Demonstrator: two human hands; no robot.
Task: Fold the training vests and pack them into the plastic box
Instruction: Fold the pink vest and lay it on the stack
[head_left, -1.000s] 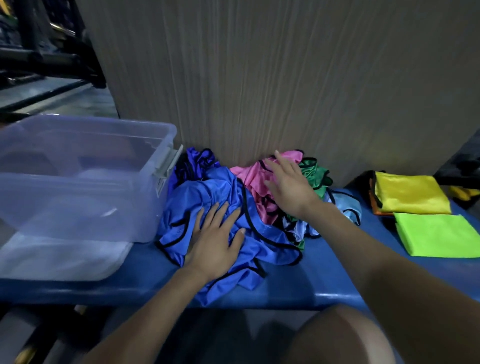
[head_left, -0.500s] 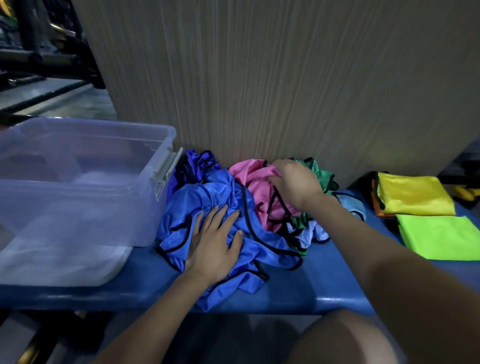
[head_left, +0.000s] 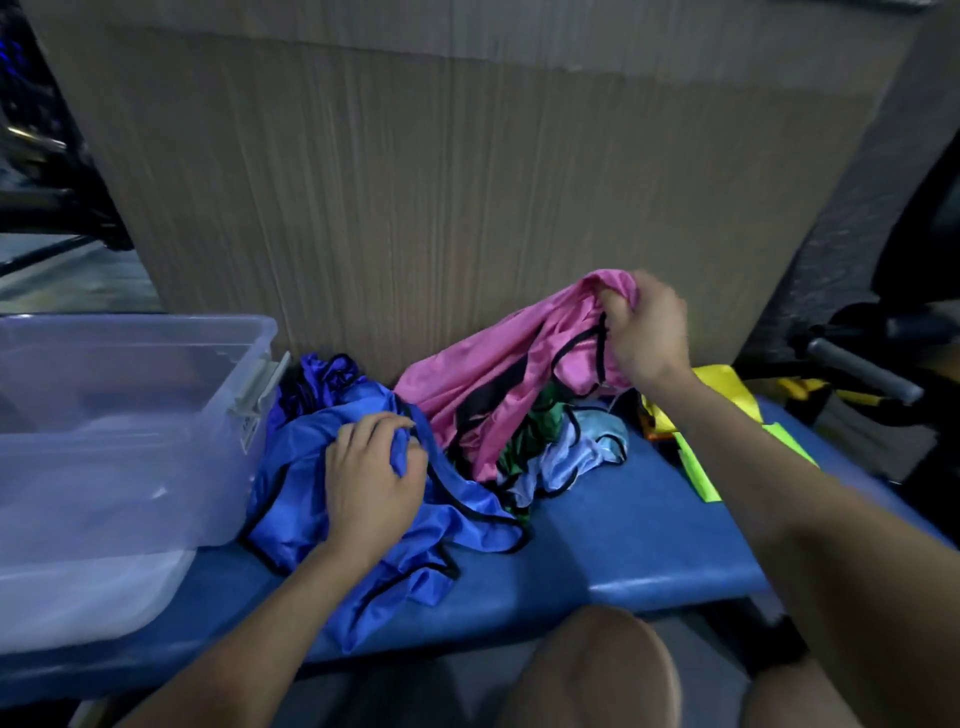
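- Gripping a bunch of the pink vest (head_left: 498, 379), the right hand (head_left: 647, 332) holds it raised above the pile, its fingers (head_left: 610, 304) curled tight into the cloth near the black trim.
- The lower part of the pink vest trails down onto the heap of loose vests on the blue table (head_left: 623, 540).
- The left hand (head_left: 371, 483) rests on the blue vest (head_left: 311, 467), fingers curled and pinching a fold of it.
- The blue vest lies crumpled at the front of the pile, one edge hanging over the table's near rim.
- Beside it, under the pink one, sit a green vest (head_left: 535, 431) and a light blue vest (head_left: 576, 457); a purple vest (head_left: 317, 379) is bunched against the wall panel (head_left: 415, 208).
- The clear plastic box (head_left: 119, 415) stands on the table just left of the pile, touching the blue vest; it looks to rest on its lid (head_left: 78, 597), though the blur makes that uncertain.
- Folded yellow vest (head_left: 727, 384) and lime vest (head_left: 696, 467) lie at the right, partly hidden by the right forearm.
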